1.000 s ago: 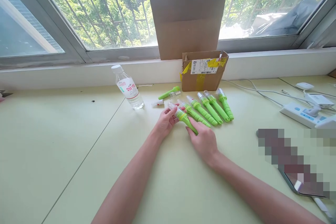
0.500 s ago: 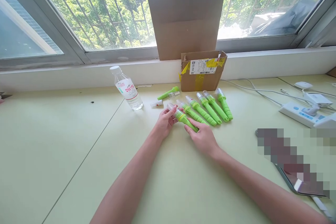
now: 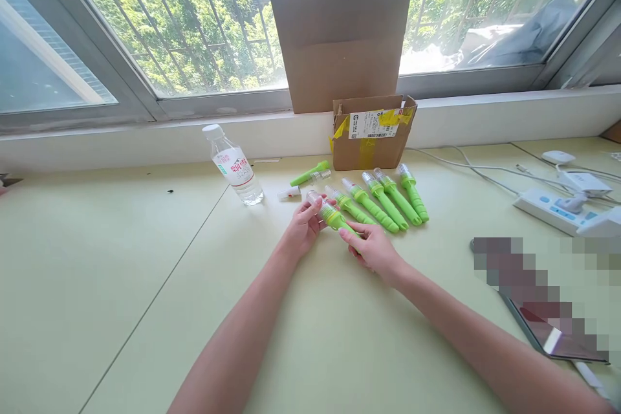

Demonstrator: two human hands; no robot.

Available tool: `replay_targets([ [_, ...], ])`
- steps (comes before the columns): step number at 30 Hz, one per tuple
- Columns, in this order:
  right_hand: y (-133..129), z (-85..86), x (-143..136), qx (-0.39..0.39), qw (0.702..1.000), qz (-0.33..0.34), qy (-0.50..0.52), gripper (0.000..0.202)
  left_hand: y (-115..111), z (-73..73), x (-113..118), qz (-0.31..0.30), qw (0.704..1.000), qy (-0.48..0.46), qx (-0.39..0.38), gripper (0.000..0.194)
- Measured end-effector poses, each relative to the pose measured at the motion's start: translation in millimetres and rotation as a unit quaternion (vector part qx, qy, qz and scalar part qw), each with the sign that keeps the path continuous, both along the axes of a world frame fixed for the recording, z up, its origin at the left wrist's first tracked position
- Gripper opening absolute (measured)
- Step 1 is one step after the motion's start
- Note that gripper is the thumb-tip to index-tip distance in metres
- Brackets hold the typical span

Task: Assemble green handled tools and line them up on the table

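My left hand [image 3: 305,225] is closed around the clear cap end of a green plastic stick [image 3: 332,215]. Lower down, my right hand [image 3: 372,244] grips the same stick by its green handle, so it slants between both hands above the table. Just beyond it lie several similar green sticks with clear caps [image 3: 384,197], side by side in a row. Behind my left hand are a green handle without its cap [image 3: 309,173], a loose clear cap [image 3: 321,175] and a small white cylinder with a red mark [image 3: 290,193].
An open cardboard box [image 3: 372,136] stands against the window ledge. To the left is a water bottle [image 3: 236,167]. On the right are a power strip [image 3: 550,208] with white cables and a partly pixelated phone [image 3: 538,330] on the table [image 3: 121,259].
My right hand has shifted slightly along the green handle and its fingers are curled a little differently. My left hand keeps its place at the clear cap.
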State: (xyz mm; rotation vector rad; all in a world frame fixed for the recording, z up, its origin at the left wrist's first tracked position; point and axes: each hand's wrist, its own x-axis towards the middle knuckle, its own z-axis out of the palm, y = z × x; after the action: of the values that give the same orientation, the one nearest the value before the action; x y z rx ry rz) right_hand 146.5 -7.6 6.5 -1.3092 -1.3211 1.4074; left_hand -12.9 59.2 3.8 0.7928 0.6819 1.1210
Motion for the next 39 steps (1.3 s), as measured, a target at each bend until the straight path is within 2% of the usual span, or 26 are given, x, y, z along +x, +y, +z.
replay_targets([
  [3,-3.4,-4.6,-6.5,0.11,0.991,-0.045,-0.066,0.045,-1.5,1.2,1.0,0.016,1.0,0.003,-0.006,0.031],
  [5,-6.7,-6.3,-10.7,0.152,0.981,-0.064,-0.1,0.041,-2.0,1.8,1.2,0.012,1.0,0.004,-0.004,0.032],
  [13,-10.4,-15.1,-15.0,0.225,0.953,-0.102,-0.174,0.041,-0.3,-1.2,0.4,-0.004,1.0,-0.003,0.012,0.031],
  [15,-8.9,-19.7,-13.5,0.242,0.931,-0.114,-0.247,0.042,-0.4,-1.3,0.0,-0.009,1.0,-0.009,0.014,0.031],
  [18,-7.1,-24.0,-10.5,0.254,0.867,-0.114,-0.413,0.04,-0.9,-0.4,1.2,0.0,1.0,-0.021,-0.013,0.032],
  [21,-7.3,-23.8,-9.4,0.265,0.807,-0.082,-0.521,0.04,-1.4,0.7,5.5,0.046,0.996,-0.06,-0.056,0.027],
  [23,-8.0,-22.3,-10.2,0.273,0.791,-0.054,-0.544,0.041,-1.6,0.9,8.9,0.083,0.99,-0.085,-0.071,0.024],
  [25,-8.3,-20.5,-11.5,0.265,0.79,-0.029,-0.552,0.039,-1.5,0.9,11.2,0.1,0.989,-0.079,-0.077,0.022],
  [31,-7.4,-14.1,-13.0,0.217,0.808,-0.003,-0.548,0.034,-1.4,2.8,12.6,0.097,0.993,-0.04,-0.059,0.021],
  [34,-9.2,-9.8,-12.9,0.194,0.841,0.009,-0.506,0.031,-2.3,4.6,14.0,0.107,0.991,-0.05,-0.061,0.024],
  [39,-12.5,-4.8,-13.0,0.155,0.915,0.007,-0.372,0.028,-3.4,10.4,14.2,0.088,0.994,-0.047,-0.043,0.025],
])
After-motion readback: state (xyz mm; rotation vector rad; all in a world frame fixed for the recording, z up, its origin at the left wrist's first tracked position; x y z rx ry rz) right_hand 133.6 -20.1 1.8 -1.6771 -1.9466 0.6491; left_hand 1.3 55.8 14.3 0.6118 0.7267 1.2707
